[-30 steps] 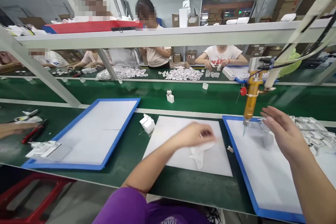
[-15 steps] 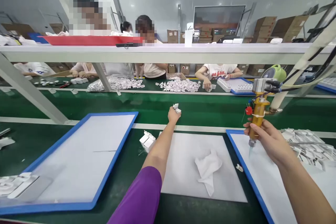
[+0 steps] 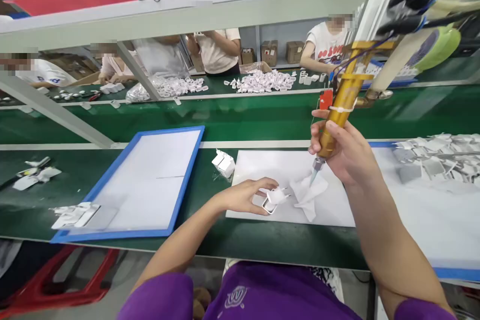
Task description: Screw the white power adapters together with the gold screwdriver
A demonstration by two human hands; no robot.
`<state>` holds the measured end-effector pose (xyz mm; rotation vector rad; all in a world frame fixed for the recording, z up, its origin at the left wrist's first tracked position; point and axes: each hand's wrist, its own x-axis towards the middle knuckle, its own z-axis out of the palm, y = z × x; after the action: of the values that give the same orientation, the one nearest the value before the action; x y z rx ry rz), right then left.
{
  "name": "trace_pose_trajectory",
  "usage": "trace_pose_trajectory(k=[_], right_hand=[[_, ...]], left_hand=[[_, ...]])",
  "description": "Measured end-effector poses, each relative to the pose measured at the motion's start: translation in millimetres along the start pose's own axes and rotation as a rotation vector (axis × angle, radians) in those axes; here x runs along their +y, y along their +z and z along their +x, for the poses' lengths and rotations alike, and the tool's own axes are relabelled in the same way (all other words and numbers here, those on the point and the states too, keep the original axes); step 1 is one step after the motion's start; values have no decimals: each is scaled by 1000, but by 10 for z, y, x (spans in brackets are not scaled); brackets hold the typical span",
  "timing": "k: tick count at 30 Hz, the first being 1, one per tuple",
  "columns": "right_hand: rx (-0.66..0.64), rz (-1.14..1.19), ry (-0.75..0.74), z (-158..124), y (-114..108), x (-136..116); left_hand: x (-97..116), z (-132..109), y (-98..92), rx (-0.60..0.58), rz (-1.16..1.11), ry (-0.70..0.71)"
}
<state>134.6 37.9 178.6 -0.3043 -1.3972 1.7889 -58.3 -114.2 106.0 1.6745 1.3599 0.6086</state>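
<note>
My left hand (image 3: 247, 195) is closed on a small white plug part (image 3: 275, 197) with two metal pins, held low over the white sheet (image 3: 262, 170) in front of me. My right hand (image 3: 343, 152) is wrapped round a gold dispenser gun (image 3: 339, 110) that hangs from cables. Its needle tip (image 3: 313, 176) points down, just right of the plug part. A crumpled white cloth (image 3: 309, 197) lies on the sheet under the tip.
A blue-framed white tray (image 3: 150, 180) lies at left, and a white charger body (image 3: 224, 164) stands between it and the sheet. White parts (image 3: 435, 157) are heaped at right. A green conveyor belt (image 3: 225, 117) runs behind; several people work on its far side under a shelf rail (image 3: 187, 12).
My left hand came back from the belt holding the white plug part. My right hand pulled the gold dispenser left and down from over the right tray to the cloth.
</note>
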Motion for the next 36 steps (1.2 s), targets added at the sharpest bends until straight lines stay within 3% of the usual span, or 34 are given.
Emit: trace_pose_trajectory(k=[3,8,10,12,15,18,21,28,36], right_hand=[[-4,48,-56,-15,141,42],[41,77,-73,-26,257,77],[33,114,-47,-19,274,73],[8,151,-16,-10,286,64],[18,142,-16,-5,312,58],[52,96,-38,-25,349,72],[20,48,-47,-67,380,91],[-42,-39,-21,-130,392,45],[-28,-6,-113,-77,372,123]], left_hand=[[-130,-191,192,88,26,-14],[-157,-273,724,453,592,86],[-174,-266,876,552,711,7],[-223,-251,952,657,691,-113],[-311,-210,970,761,557,-257],[-315,-140,958,746,424,-290],[-183,-52,936,704,306,-285],[250,90,777,759,281,-115],[416,118,714,773,265,-40]])
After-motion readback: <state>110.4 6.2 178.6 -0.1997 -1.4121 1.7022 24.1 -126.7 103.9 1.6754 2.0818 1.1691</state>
